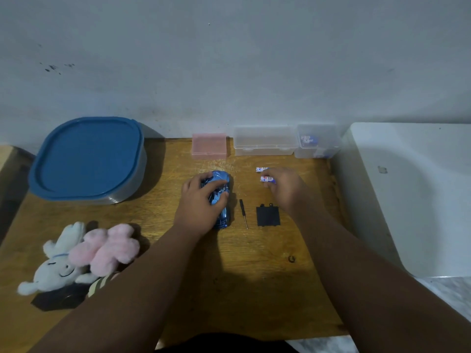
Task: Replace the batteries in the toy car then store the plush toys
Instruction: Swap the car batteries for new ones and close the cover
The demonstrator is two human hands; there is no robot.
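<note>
**Left hand (201,202) on the toy car (223,216), right hand (286,189) on a battery (267,179)**

Left-hand fingers were curled over the roof of the blue toy car, gripping it where it stood on its wheels near the middle of the wooden table (254,289). The right hand reached further back and to the right, its fingertips pinching a battery low over the tabletop. A second battery (261,169) lay just behind it on the wood.

Between the two hands a small black screwdriver (243,212) lay pointing toward the person. Just right of it, the black battery cover (268,216) lay flat.

The table was scuffed brown wood pushed against a grey wall (229,59), which showed dark specks and smudges. Along the wall stood a pink box (209,146), a clear box (265,141) and a smaller clear box (317,142) with batteries inside. At the back left sat a large container with a blue lid (86,159). On the near left a white plush toy (58,266) and a pink plush toy (109,248) lay touching, partly on a dark object (56,299). A white surface (407,194) adjoined the table's right edge.
</note>
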